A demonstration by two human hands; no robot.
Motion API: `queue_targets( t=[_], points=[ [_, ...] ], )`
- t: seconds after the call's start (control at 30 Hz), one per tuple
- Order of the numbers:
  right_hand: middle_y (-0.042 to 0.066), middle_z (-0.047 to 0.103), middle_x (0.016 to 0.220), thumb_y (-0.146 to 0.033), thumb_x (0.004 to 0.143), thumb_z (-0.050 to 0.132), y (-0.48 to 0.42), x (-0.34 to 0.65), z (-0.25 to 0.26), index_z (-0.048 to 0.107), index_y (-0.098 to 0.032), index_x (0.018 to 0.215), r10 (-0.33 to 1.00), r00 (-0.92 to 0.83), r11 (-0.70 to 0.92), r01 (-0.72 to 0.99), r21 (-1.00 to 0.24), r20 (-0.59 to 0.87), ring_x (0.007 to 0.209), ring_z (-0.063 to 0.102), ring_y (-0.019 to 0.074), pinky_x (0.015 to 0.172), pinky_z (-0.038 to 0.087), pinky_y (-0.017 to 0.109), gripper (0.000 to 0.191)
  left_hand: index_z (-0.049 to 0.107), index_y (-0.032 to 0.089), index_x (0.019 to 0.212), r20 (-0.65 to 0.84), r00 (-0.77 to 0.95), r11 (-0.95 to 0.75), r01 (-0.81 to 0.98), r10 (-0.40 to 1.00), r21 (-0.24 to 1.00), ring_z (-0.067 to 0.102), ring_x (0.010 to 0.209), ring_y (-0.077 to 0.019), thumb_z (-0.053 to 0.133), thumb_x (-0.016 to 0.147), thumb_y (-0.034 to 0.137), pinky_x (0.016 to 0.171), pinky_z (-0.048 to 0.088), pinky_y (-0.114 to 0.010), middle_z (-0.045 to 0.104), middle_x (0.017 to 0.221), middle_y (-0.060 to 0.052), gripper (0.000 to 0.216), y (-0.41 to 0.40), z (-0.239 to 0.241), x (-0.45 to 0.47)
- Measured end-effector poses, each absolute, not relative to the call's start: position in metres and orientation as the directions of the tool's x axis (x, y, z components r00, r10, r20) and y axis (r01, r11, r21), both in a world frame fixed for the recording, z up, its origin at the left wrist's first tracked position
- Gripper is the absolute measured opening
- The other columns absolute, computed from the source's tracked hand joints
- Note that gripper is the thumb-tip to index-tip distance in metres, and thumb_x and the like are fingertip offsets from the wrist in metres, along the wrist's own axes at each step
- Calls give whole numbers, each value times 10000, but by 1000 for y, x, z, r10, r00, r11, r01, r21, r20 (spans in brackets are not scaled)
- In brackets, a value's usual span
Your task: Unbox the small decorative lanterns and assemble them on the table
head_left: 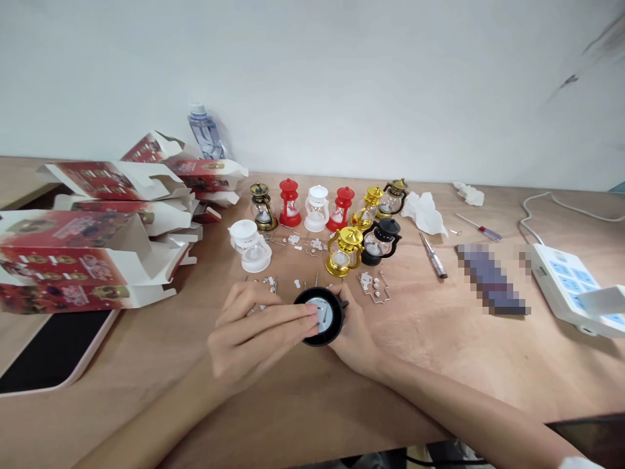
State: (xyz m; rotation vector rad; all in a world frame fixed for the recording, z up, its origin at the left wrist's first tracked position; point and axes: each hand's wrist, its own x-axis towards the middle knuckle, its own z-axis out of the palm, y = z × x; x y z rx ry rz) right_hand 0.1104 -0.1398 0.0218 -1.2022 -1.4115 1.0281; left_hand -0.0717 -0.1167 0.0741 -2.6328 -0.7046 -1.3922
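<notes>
**Holding black lantern base-up, both hands on it at the near desk edge**

Black lantern sits between the two hands, just above the desk, round underside turned toward the camera – so its long axis runs away from the viewer, top end hidden.

- Right hand: wrapped round the lantern's far-right side from behind, fingers curled on the body. This one carries it.
- Left hand: comes in from the left, fingers nearly straight and held together, fingertips on the pale panel in the middle of the base. Thumb hidden – cannot tell if it pinches the rim or a small part.

The panel lies directly right of the left fingertips, touching them, so the left hand is the nearer one to it.

Beyond the hands: loose small metal parts, a gold lantern, a white lantern, and a screwdriver well to the right. Opened boxes are stacked at left.
</notes>
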Motion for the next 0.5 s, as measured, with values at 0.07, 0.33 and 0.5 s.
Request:
queue_targets(
  t=[0.07, 0.33, 0.5],
  points=[
    [-24, 547, 798, -273, 640, 710, -140, 111, 20, 413, -229, 879, 988, -36, 153, 162, -975, 149, 693, 519, 130, 615, 444, 251, 383, 618, 331, 1117, 761, 510, -888, 420, 401, 187, 621, 692, -139, 490, 932, 280, 605, 453, -322, 733, 932, 54, 231, -117, 72, -73],
    [-17, 545, 818, -263, 641, 708, -139, 112, 18, 413, -230, 883, 989, -42, 148, 153, -977, 144, 702, 517, 131, 620, 439, 254, 383, 658, 272, 975, 783, 486, -867, 481, 388, 131, 595, 725, -148, 603, 867, 217, 624, 443, -325, 737, 872, 50, 133, -121, 90, -67],
    [-22, 538, 795, -252, 646, 693, -138, 112, 22, 420, -226, 877, 986, -44, 163, 154, -975, 158, 688, 512, 130, 607, 430, 251, 359, 677, 266, 867, 775, 462, -863, 461, 432, 206, 556, 769, -161, 684, 797, 190, 657, 443, -339, 722, 877, 27, 103, -118, 94, -62]
  ],
)
